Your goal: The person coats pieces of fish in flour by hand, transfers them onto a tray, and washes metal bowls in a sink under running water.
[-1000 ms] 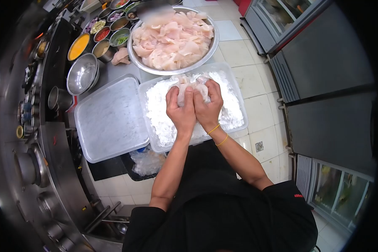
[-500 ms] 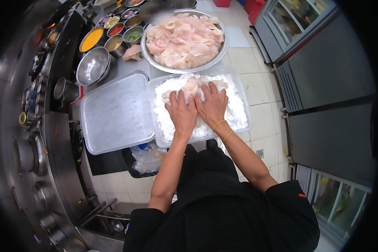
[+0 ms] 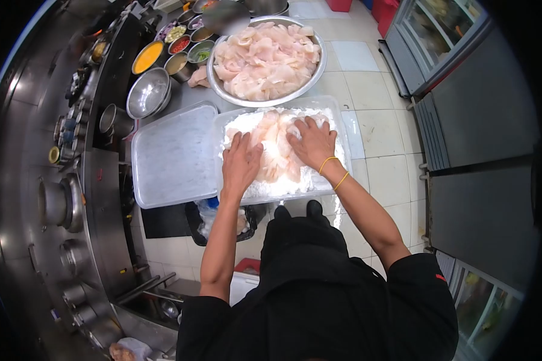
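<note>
A clear plastic tub (image 3: 342,129) holds white powder like flour (image 3: 256,190). Slices of pale pink raw meat, which look like chicken (image 3: 275,144), lie across the powder in the middle. My left hand (image 3: 241,167) rests at the left side of the tub, fingers spread, its tips touching the powder and the edge of the meat. On the right, my right hand (image 3: 312,144) lies over powder and meat with its fingers apart and bent downward; the fingertips are partly dusted. Yellow bands (image 3: 334,171) circle my right wrist. Neither hand grips a slice that I can see.
Behind the tub stands a large metal bowl (image 3: 209,75) heaped with raw meat slices. To the left are a clear plastic lid or tray (image 3: 174,156), an empty steel bowl (image 3: 149,93) and several small ingredient bowls. A stove counter (image 3: 105,198) flanks the left, fridges (image 3: 482,198) the right.
My hands have moved apart, left hand to the left and right hand to the right. More meat slices now show between them over the powder. The view has shifted slightly.
</note>
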`<action>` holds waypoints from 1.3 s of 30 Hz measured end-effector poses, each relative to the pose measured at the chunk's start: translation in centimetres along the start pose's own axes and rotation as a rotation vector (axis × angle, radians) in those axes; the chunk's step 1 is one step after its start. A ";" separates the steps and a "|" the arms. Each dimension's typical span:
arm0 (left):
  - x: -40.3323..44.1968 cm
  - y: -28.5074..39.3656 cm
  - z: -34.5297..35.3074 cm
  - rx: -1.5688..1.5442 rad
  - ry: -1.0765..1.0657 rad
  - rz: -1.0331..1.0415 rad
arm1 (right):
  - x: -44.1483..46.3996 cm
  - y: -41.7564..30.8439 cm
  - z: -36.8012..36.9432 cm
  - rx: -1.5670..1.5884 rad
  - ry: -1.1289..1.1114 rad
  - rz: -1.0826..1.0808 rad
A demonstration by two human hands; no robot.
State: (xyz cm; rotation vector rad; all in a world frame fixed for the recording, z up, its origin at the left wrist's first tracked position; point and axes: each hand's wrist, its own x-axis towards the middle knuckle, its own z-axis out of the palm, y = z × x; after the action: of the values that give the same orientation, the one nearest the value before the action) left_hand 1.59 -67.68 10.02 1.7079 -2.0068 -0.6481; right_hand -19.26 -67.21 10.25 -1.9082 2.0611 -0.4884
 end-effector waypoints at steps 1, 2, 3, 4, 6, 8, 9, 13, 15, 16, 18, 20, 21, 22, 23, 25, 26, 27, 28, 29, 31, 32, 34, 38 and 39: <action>-0.9 0.8 -0.8 0.092 -0.031 0.017 | -0.1 -0.1 -0.9 -0.017 -0.028 -0.007; -1.6 1.7 -1.8 0.183 -0.059 0.033 | -0.1 -0.2 -1.9 -0.036 -0.053 -0.018; -2.0 2.3 -2.4 0.274 -0.086 0.048 | 0.1 -0.2 -2.5 -0.054 -0.077 -0.031; -2.2 2.4 -2.4 0.299 -0.090 0.085 | 0.3 -0.1 -2.7 -0.064 -0.049 -0.109; -2.4 2.4 -1.9 0.346 -0.102 0.157 | 1.5 -0.1 -2.8 0.027 -0.103 -0.357; -1.7 2.4 -1.4 0.282 -0.137 0.078 | 2.5 -0.6 -3.2 0.003 -0.213 -0.549; -1.4 2.4 -1.1 0.249 -0.156 0.043 | 2.9 -1.0 -3.0 -0.069 -0.250 -0.589; 0.1 0.9 0.1 0.216 -0.085 0.091 | 4.0 -2.0 -1.2 -0.157 -0.314 -0.642; 0.6 0.8 0.2 0.129 -0.050 0.111 | 3.9 -2.6 -0.6 -0.062 -0.360 -0.621; 0.8 0.8 0.2 0.085 -0.031 0.119 | 3.2 -2.7 -1.0 -0.089 -0.268 -0.645; 1.2 1.0 -0.1 -0.001 0.003 0.155 | 4.0 -3.0 0.0 0.005 -0.258 -0.612; 1.2 1.2 -0.4 -0.065 0.061 0.181 | 4.4 -2.7 0.5 0.123 -0.169 -0.608; 1.3 1.8 -0.8 -0.098 0.102 0.179 | 4.8 -2.5 0.4 0.125 -0.165 -0.612; 1.3 2.5 -1.1 -0.132 0.138 0.179 | 5.5 -2.2 0.3 0.129 -0.161 -0.611; 1.4 2.7 -1.4 -0.167 0.175 0.182 | 6.0 -1.9 0.1 0.131 -0.155 -0.610; 2.0 2.2 -1.5 -0.153 0.236 0.205 | 6.0 -1.9 -1.0 0.170 -0.103 -0.604; 2.5 1.4 -1.2 -0.097 0.276 0.229 | 6.1 -1.9 -1.4 0.137 -0.151 -0.559; 3.1 0.4 -0.7 -0.040 0.311 0.253 | 6.0 -1.8 -1.8 0.106 -0.197 -0.510; 3.4 -0.3 -0.7 -0.024 0.234 0.157 | 5.5 -2.1 -2.5 0.062 -0.224 -0.485; 3.5 -0.8 -0.4 0.015 0.197 0.079 | 4.8 -2.8 -3.1 0.020 -0.249 -0.459; 3.1 0.1 -0.8 0.098 0.122 -0.072 | 4.5 -3.5 -3.1 -0.081 -0.318 -0.422; 3.3 0.1 -0.8 0.134 0.014 -0.107 | 4.6 -3.6 -2.6 -0.139 -0.363 -0.411; 3.7 0.0 -0.6 0.053 -0.078 -0.105 | 4.5 -3.8 -1.2 -0.189 -0.355 -0.409; 4.2 0.1 -0.5 -0.026 -0.057 -0.064 | 4.9 -4.3 -1.3 -0.063 -0.345 -0.365; 4.3 0.0 -0.6 -0.144 -0.070 -0.102 | 5.3 -4.0 -1.0 -0.010 -0.330 -0.385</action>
State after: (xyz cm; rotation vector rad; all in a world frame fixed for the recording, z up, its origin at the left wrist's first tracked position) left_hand 1.28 -71.94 10.58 1.7313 -1.8793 -0.8765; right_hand -16.57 -72.68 13.00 -2.2261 1.5020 -0.2212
